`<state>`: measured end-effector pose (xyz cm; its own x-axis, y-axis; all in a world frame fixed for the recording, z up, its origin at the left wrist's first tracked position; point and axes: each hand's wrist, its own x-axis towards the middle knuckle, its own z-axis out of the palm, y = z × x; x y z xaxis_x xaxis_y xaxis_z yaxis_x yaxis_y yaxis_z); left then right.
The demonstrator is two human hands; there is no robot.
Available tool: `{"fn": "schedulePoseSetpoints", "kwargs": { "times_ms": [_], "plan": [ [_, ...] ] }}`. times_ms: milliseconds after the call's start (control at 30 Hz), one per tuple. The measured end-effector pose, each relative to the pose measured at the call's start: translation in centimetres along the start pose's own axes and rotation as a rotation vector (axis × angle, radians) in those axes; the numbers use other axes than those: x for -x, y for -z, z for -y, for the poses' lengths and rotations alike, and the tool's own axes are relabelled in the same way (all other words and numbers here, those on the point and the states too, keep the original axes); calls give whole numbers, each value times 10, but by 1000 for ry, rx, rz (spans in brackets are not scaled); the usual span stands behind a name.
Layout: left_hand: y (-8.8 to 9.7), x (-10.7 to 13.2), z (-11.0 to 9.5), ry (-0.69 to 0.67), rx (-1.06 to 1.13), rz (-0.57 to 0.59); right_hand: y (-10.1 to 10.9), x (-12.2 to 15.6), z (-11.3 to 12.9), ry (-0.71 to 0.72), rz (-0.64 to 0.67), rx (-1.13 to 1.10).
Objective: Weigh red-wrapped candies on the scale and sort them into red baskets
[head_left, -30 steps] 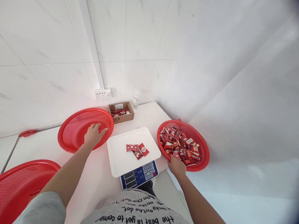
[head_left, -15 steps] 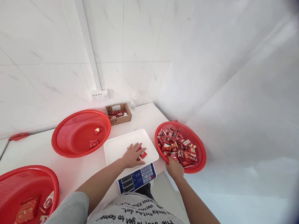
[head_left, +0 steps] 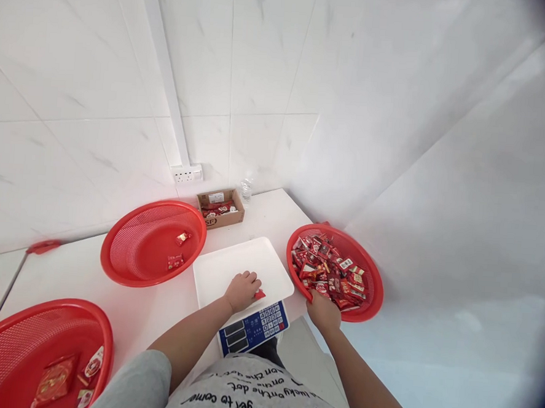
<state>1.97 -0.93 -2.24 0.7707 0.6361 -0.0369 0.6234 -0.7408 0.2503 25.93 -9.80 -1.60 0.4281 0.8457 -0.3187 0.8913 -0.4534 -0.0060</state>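
The left hand [head_left: 243,292] is curled closed on a red packet [head_left: 259,295] at the near right part of the tray [head_left: 219,274]. The right hand [head_left: 325,313] grips the near rim of the right basket [head_left: 375,289], which holds many sweets [head_left: 331,266]. Far left, another basket [head_left: 143,242] holds two packets.

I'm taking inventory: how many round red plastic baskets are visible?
3: a round red plastic basket at near left; the far-left basket, left of the white rectangular tray; the right-side basket, rim held by the right hand.
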Motion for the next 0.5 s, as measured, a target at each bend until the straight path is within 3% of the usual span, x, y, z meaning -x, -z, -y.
{"fn": "schedulePoseSetpoints", "kwargs": {
  "times_ms": [133,267,500],
  "plan": [
    [4,4,3,41,25,-37,-1,1,0,6,-15,-3],
    [22,16,20,171,59,-140,0,1,-1,8,-16,-11],
    [75,50,93,570,86,-360,3,3,-1,28,0,-38]
  ]
}}
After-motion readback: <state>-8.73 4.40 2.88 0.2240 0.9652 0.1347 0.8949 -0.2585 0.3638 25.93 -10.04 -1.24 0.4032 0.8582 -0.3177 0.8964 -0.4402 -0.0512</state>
